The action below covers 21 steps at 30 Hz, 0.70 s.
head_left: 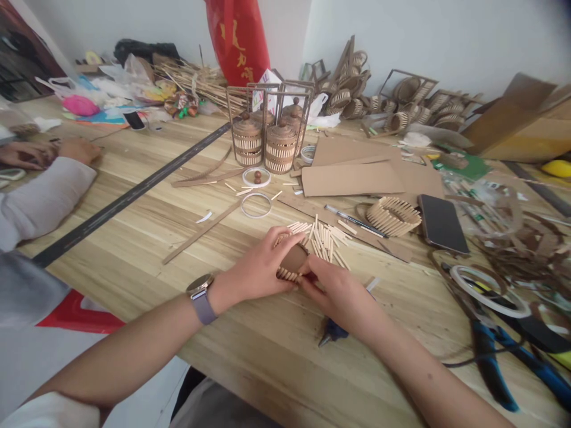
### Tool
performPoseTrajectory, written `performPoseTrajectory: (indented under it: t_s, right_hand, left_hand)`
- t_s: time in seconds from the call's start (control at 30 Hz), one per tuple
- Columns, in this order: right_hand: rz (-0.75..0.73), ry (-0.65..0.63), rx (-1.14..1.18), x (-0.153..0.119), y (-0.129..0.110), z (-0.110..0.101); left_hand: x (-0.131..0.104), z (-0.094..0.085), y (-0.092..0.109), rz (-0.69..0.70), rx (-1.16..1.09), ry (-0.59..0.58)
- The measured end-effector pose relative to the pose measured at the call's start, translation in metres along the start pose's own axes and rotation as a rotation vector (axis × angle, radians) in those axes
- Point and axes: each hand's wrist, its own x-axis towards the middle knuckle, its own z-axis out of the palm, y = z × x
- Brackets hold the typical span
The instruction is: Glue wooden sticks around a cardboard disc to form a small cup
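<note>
My left hand is wrapped round a small round cardboard basket with short wooden sticks along its wall. My right hand pinches the basket's near right rim; whether a stick sits between those fingers is hidden. Just beyond lies a loose pile of short wooden sticks. The dark tip of a glue gun shows below my right wrist. A larger stick ring stands further right, beside a pen.
Finished lidded baskets in frames stand at the back. Cardboard sheets, a phone, tape rolls and blue-handled pliers lie to the right. A long dark strip crosses the table. Another person's sleeve rests at left.
</note>
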Motion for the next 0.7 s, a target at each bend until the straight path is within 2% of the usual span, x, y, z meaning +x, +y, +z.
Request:
performPoseTrajectory:
  t_s: [0.53, 0.7]
  right_hand:
    - [0.001, 0.003, -0.003, -0.001, 0.002, 0.002]
    - [-0.014, 0.051, 0.044, -0.005, -0.002, -0.013]
  left_hand:
    - [0.0, 0.003, 0.001, -0.001, 0.033, 0.03]
    - [-0.001, 0.003, 0.003, -0.047, 0.018, 0.014]
